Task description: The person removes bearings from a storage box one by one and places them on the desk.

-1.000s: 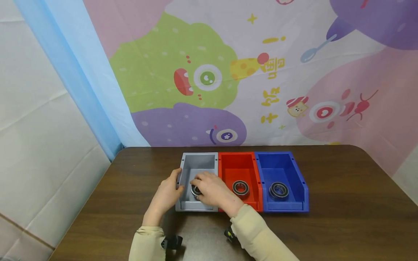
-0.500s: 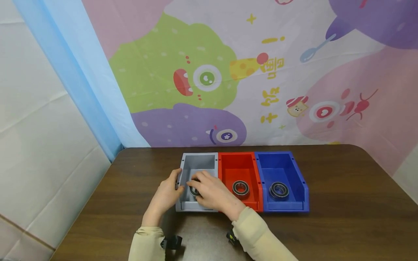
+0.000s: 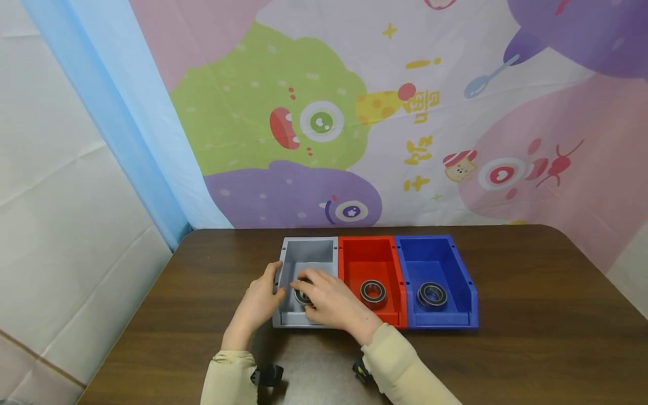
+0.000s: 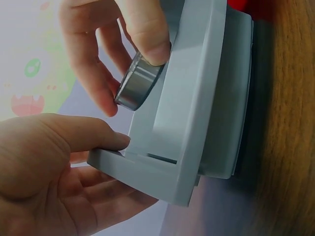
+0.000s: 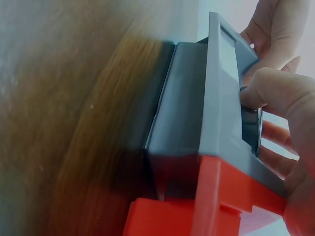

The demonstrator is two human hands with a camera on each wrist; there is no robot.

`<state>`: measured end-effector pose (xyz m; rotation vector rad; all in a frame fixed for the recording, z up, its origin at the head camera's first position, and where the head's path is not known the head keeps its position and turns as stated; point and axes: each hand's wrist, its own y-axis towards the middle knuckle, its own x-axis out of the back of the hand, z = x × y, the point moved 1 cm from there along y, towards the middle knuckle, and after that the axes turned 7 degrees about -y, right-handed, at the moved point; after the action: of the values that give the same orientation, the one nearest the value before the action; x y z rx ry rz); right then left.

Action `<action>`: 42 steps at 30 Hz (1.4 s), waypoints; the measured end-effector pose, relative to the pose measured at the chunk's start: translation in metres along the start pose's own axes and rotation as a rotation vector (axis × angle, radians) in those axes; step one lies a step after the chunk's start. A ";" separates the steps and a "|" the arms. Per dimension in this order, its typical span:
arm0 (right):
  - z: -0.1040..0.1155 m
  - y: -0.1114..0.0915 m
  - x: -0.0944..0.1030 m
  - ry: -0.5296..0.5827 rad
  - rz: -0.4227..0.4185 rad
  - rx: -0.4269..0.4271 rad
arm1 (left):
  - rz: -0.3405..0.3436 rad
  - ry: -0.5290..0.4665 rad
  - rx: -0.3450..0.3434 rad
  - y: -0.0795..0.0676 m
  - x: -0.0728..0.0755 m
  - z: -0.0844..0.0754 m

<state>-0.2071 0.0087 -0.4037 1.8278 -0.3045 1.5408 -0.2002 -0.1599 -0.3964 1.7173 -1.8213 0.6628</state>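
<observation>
A grey bin [image 3: 310, 248] stands at the left end of a row of bins. Its left side wall is gripped by my left hand [image 3: 255, 301], thumb inside and fingers outside in the left wrist view. My right hand [image 3: 329, 299] reaches into the same bin and holds a ball bearing [image 4: 141, 83] between thumb and fingers. That bearing is tilted in the left wrist view, its lower edge near the bin's floor; whether it touches is hard to tell. From the head, the fingers partly cover it.
A red bin [image 3: 365, 247] adjoins the grey one, with a bearing [image 3: 364, 293] lying inside. To its right is a blue bin [image 3: 424, 248] holding what looks like stacked bearings [image 3: 421, 298]. All sit on a brown wooden table [image 3: 531, 292] before a printed curtain [image 3: 304, 67].
My right hand and the bearing have shifted slightly left inside the grey bin since a second ago. The left hand keeps its place on the wall.
</observation>
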 end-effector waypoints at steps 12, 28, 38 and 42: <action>0.008 -0.007 0.000 0.037 -0.089 0.023 | 0.024 -0.007 0.006 0.000 -0.001 0.000; 0.017 -0.014 0.002 0.094 -0.028 -0.018 | 0.014 -0.008 0.012 0.000 0.000 0.001; 0.022 -0.019 0.008 0.099 -0.034 -0.003 | 0.009 -0.004 0.010 0.001 -0.001 0.003; 0.025 -0.021 0.008 0.095 -0.045 0.008 | 0.013 -0.011 0.013 0.000 -0.001 0.002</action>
<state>-0.1738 0.0099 -0.4050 1.7492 -0.2110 1.5936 -0.2003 -0.1608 -0.3983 1.7218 -1.8408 0.6734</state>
